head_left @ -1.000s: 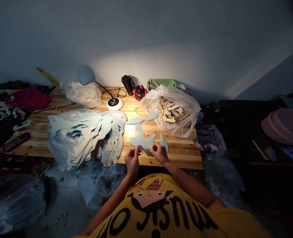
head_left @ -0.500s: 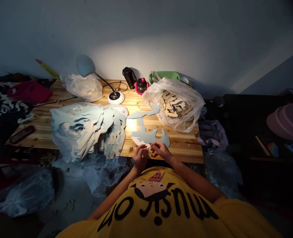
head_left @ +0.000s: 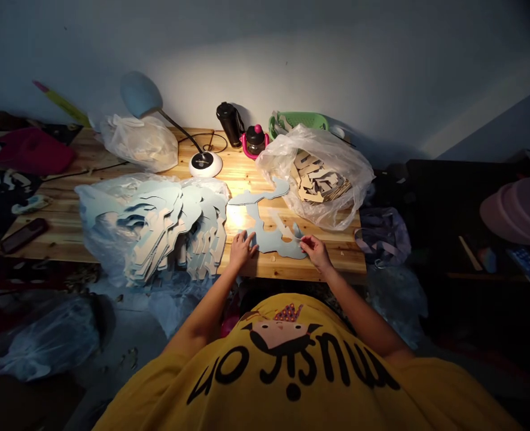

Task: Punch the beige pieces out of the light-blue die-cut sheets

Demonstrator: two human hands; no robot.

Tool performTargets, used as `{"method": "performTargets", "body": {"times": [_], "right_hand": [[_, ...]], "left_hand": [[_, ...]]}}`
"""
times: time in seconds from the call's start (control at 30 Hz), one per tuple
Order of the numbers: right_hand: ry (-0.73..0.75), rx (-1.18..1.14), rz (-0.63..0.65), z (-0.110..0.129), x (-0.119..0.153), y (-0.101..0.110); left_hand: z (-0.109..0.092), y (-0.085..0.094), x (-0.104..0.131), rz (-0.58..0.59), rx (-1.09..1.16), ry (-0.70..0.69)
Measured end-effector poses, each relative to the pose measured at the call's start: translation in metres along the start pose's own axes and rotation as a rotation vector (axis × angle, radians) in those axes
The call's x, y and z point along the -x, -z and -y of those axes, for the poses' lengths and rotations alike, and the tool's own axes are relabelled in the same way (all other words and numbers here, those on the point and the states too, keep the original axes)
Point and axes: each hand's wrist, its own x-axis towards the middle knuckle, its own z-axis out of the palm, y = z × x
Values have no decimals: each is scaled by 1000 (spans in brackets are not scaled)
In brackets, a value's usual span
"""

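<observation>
A light blue cut-out sheet (head_left: 269,240) lies on the wooden table (head_left: 337,257) in front of me. My left hand (head_left: 242,248) rests on its left end with the fingers apart. At the right end, my right hand (head_left: 315,251) pinches a pale strip (head_left: 287,228) that stretches up and left over the sheet. Another curved blue piece (head_left: 258,196) lies just beyond. Left of my hands, a large heap of blue and white cut-outs (head_left: 157,224) spreads over a clear plastic bag.
A lit desk lamp (head_left: 206,163), a black bottle (head_left: 230,124), a pink-handled cup (head_left: 255,140) and a green basket (head_left: 307,121) stand at the back. An open plastic bag (head_left: 357,170) holds cardboard scraps. A phone-like dark object (head_left: 24,235) lies far left.
My hands have moved apart, the left to the left and the right to the right. The pale strip now lies across the sheet from my right hand. The view has shifted slightly.
</observation>
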Motion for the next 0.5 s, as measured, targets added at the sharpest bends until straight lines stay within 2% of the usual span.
{"method": "performTargets", "body": {"times": [0.1, 0.17, 0.23, 0.3, 0.4, 0.5], "right_hand": [[-13, -8, -10, -15, 6, 12], [-46, -12, 24, -23, 13, 16], [-82, -9, 96, -27, 20, 16], [-111, 3, 177, -28, 24, 14], [-133, 39, 266, -29, 25, 8], [-135, 88, 298, -35, 21, 1]], "left_hand": [[-12, -6, 26, 25, -71, 115], [-24, -11, 47, -16, -10, 181], [-31, -14, 60, -104, 168, 251], [-34, -14, 64, -162, 469, 365], [-33, -8, 61, -106, 897, 533], [-28, -2, 58, -104, 1016, 595]]}}
